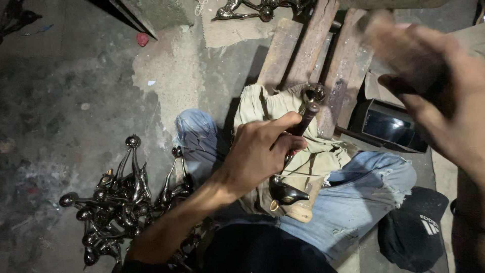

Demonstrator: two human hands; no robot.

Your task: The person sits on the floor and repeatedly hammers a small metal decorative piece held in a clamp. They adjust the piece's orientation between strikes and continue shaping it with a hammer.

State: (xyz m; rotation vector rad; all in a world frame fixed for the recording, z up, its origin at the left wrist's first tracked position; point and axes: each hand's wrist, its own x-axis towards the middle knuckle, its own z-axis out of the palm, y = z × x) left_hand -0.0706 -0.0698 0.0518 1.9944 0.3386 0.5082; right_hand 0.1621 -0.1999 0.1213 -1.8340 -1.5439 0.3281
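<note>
One metal bird figure (298,151), left-hand fingers (283,144) wrapped round

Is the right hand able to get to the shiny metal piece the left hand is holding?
Probably yes. The right hand is raised and blurred, just to the side of the shiny metal piece, with only open air between them. The left hand grips the piece's middle, leaving its round top end bare.
</note>
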